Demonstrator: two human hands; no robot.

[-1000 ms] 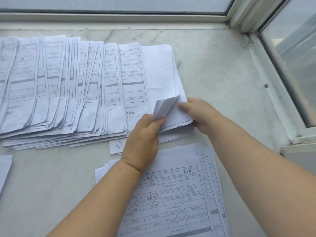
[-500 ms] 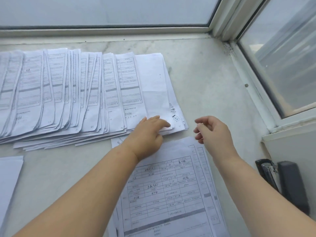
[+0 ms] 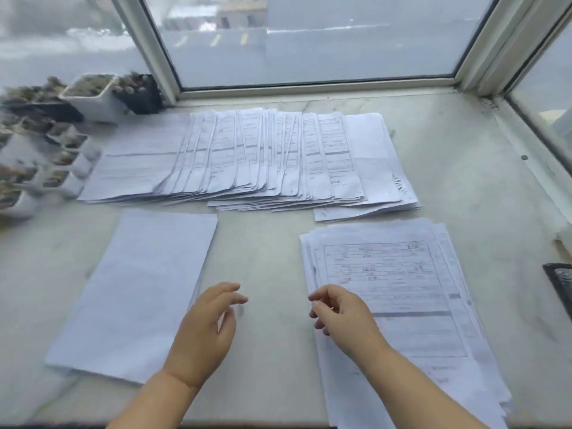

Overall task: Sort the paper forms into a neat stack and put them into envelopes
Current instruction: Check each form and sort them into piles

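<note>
A long fanned row of printed forms point(image 3: 247, 156) lies across the back of the marble sill. A rough stack of forms point(image 3: 402, 305), face up, lies at the front right. A blank face-down pile of sheets point(image 3: 136, 292) lies at the front left. My left hand point(image 3: 207, 332) hovers over the bare sill between the two front piles, fingers loosely spread, holding nothing. My right hand point(image 3: 343, 317) hangs over the left edge of the right stack, fingers loosely curled and empty.
Small plant pots point(image 3: 89, 97) crowd the left back corner of the sill point(image 3: 272, 243). A window frame point(image 3: 309, 88) runs along the back and the right side. A dark stapler point(image 3: 560, 286) lies at the right edge.
Both hands have let go of the folded sheet at the fan's right end and drawn back toward me. The view has tilted up and widened, showing the left pile and the pots.
</note>
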